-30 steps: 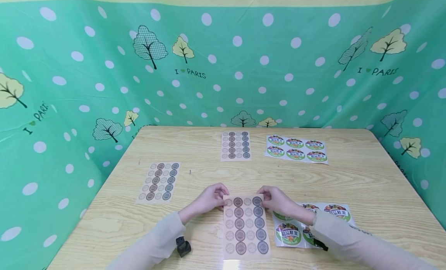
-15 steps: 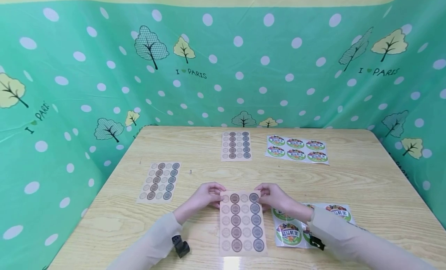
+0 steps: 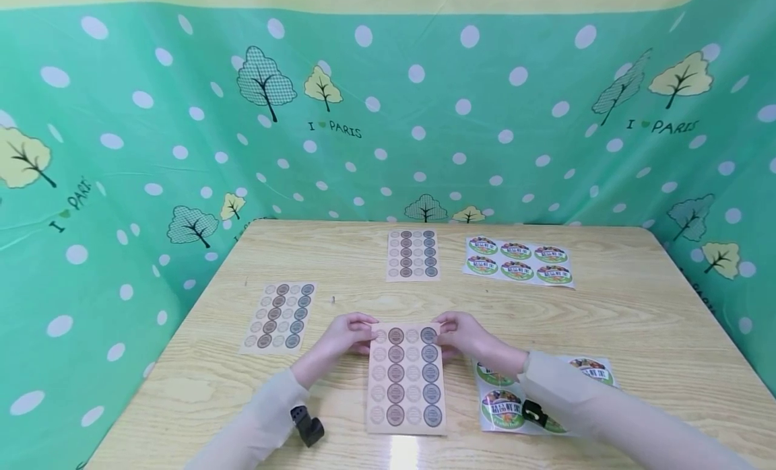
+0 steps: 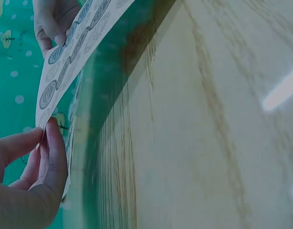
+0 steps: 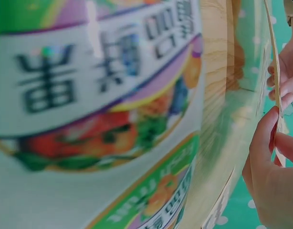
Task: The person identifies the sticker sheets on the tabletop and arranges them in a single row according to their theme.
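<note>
Between both hands is a tan sticker sheet (image 3: 405,382) with columns of round labels, some brown, some dark grey, some pale. The left hand (image 3: 347,335) pinches its far left corner between thumb and fingers. At the far right corner, the right hand (image 3: 463,335) pinches it the same way. In the left wrist view the sheet (image 4: 65,71) stands tilted above the table, off its surface at the gripped edge. The right wrist view shows the sheet (image 5: 275,52) edge-on, held by the right hand (image 5: 268,167).
A fruit sticker sheet (image 3: 503,409) lies under the right forearm. Another fruit sticker sheet (image 3: 518,261) lies at the back right. Tan round-label sheets lie at the back middle (image 3: 414,256) and on the left (image 3: 279,318) of the wooden table (image 3: 636,308). A green curtain (image 3: 388,153) surrounds it.
Both hands have shifted the tan sheet left and slightly away from the body, keeping their pinch on its far corners. The other sheets stay in place.
</note>
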Tool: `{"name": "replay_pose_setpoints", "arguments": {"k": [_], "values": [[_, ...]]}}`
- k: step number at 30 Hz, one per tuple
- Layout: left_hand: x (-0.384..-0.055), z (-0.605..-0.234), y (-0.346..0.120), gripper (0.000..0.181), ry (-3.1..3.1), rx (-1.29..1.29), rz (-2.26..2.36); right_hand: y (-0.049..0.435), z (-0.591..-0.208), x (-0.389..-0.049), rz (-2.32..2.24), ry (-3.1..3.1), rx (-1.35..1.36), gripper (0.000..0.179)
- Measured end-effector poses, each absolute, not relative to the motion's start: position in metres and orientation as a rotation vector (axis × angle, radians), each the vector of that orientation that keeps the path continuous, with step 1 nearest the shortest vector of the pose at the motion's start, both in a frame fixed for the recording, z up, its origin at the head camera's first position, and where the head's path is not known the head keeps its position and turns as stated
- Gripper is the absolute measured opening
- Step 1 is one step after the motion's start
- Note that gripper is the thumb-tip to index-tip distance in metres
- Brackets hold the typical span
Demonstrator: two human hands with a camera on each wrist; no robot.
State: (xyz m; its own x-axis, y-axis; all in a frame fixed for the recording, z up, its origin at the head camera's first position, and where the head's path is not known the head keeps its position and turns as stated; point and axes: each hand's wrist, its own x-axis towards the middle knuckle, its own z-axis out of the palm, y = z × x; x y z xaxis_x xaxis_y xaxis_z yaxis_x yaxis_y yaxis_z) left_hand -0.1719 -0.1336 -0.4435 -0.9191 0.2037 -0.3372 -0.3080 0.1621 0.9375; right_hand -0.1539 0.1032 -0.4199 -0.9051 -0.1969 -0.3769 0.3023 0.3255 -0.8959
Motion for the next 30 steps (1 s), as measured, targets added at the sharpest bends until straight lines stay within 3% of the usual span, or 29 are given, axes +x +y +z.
{"name": "replay_pose_setpoints", "arguments": {"k": [30], "values": [[-0.201, -0.437, -0.17, 0.035, 2.183, -0.37, 1.954, 0.059, -0.425, -0.188, -1.905, 1.932, 0.262, 0.034]]}}
